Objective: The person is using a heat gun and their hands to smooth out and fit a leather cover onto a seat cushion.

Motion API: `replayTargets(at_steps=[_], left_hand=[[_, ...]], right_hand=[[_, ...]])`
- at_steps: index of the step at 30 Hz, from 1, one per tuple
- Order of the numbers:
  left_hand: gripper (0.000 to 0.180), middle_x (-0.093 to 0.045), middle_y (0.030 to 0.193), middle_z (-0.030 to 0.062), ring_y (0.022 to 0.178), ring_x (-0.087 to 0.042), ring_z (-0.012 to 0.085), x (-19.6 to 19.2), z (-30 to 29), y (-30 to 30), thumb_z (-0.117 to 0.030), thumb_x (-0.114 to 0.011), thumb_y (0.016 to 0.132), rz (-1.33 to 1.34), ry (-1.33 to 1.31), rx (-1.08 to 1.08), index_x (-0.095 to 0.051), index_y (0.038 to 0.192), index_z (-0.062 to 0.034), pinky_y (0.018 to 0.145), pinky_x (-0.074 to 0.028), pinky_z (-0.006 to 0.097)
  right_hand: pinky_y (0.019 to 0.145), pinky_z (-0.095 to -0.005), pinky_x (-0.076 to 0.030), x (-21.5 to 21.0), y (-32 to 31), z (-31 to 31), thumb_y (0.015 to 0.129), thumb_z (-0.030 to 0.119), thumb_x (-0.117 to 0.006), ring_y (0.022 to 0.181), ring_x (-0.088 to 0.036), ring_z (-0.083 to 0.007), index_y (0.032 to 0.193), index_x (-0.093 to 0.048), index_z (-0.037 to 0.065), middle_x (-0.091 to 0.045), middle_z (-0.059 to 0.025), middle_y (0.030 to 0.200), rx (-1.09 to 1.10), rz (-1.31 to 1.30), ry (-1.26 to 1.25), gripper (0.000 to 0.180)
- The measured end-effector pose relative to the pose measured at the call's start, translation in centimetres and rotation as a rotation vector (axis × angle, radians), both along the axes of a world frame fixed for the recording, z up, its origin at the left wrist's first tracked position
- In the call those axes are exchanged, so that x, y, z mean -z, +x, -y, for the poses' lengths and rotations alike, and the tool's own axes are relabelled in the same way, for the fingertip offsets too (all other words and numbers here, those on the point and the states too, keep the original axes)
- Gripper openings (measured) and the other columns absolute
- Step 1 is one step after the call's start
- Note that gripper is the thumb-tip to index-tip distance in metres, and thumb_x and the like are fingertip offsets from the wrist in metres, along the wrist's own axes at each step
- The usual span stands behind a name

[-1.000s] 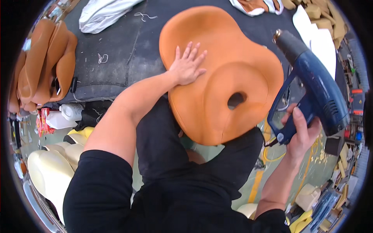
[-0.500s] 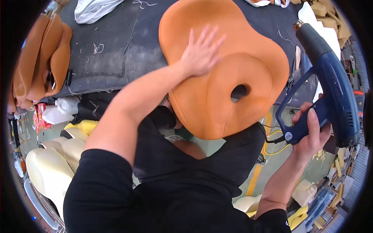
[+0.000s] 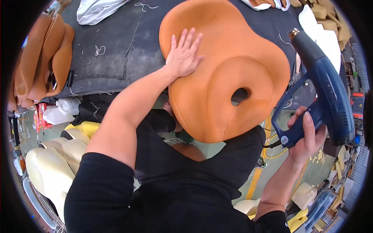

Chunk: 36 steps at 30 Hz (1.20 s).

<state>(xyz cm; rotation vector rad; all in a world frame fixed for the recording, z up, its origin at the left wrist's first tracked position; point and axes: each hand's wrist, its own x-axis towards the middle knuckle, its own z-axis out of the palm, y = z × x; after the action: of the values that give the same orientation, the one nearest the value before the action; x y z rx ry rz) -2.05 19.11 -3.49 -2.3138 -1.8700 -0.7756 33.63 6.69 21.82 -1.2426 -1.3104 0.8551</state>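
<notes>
A tan leather-covered seat cushion (image 3: 248, 42) with a small oval hole near its lower right lies over the near edge of the dark table and above my lap. My left hand (image 3: 183, 58) rests flat on its left side, fingers spread. Curved seams run around the raised part by the hole. In my right hand (image 3: 309, 134) is a dark blue heat gun (image 3: 330, 93), gripped by its handle to the right of the cushion. Its metal nozzle points up and away, apart from the leather. The cord leaves the handle's lower end.
The dark padded table (image 3: 112, 50) carries loose threads, a white cloth (image 3: 97, 11) and brown covered pieces (image 3: 42, 58) at the left. White jugs (image 3: 58, 112) stand below its edge. Cream foam shapes (image 3: 48, 167) are at lower left. A yellow cable (image 3: 272, 152) crosses the floor at right.
My left hand has slid left across the cushion toward its left edge. The heat gun has shifted slightly left and lower at its nozzle, still in my right hand.
</notes>
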Motion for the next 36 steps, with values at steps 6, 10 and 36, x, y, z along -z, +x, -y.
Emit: replayTargets(at_steps=[6, 10, 36], left_hand=[[0.081, -0.018, 0.177, 0.0177, 0.163, -0.014, 0.0439, -4.9, -0.9, 2.3, -0.047, -0.062, 0.102, -0.087, 0.085, 0.130, -0.027, 0.170, -0.0203, 0.125, -0.013, 0.073], [0.076, -0.016, 0.177, 0.0195, 0.163, -0.013, 0.0434, -0.6, 1.6, 0.4, -0.054, -0.048, 0.107, -0.213, -0.169, 0.046, -0.026, 0.170, -0.0175, 0.126, -0.012, 0.072], [0.077, -0.015, 0.177, 0.0212, 0.163, -0.012, 0.0445, -2.3, 0.3, 8.7, -0.052, -0.049, 0.107, -0.156, -0.098, 0.282, -0.024, 0.170, -0.0170, 0.120, -0.015, 0.080]], right_hand=[[0.065, -0.0291, -0.054, -0.6, -0.2, 0.7, 0.096, 0.008, -0.069, 0.070, -0.065, -0.0170, 0.144, -0.053, -0.006, -0.071, -0.0140, 0.096, 0.054, 0.040, 0.109, 0.052], [0.065, -0.0295, -0.052, -1.2, 0.6, 0.5, 0.099, 0.008, -0.066, 0.073, -0.065, -0.0188, 0.145, -0.052, -0.007, -0.070, -0.0164, 0.101, -0.032, 0.044, 0.128, 0.050], [0.065, -0.0314, -0.053, -0.7, 0.3, 1.7, 0.097, 0.009, -0.068, 0.072, -0.066, -0.0215, 0.145, -0.051, -0.007, -0.070, -0.0184, 0.099, -0.003, -0.014, 0.092, 0.053]])
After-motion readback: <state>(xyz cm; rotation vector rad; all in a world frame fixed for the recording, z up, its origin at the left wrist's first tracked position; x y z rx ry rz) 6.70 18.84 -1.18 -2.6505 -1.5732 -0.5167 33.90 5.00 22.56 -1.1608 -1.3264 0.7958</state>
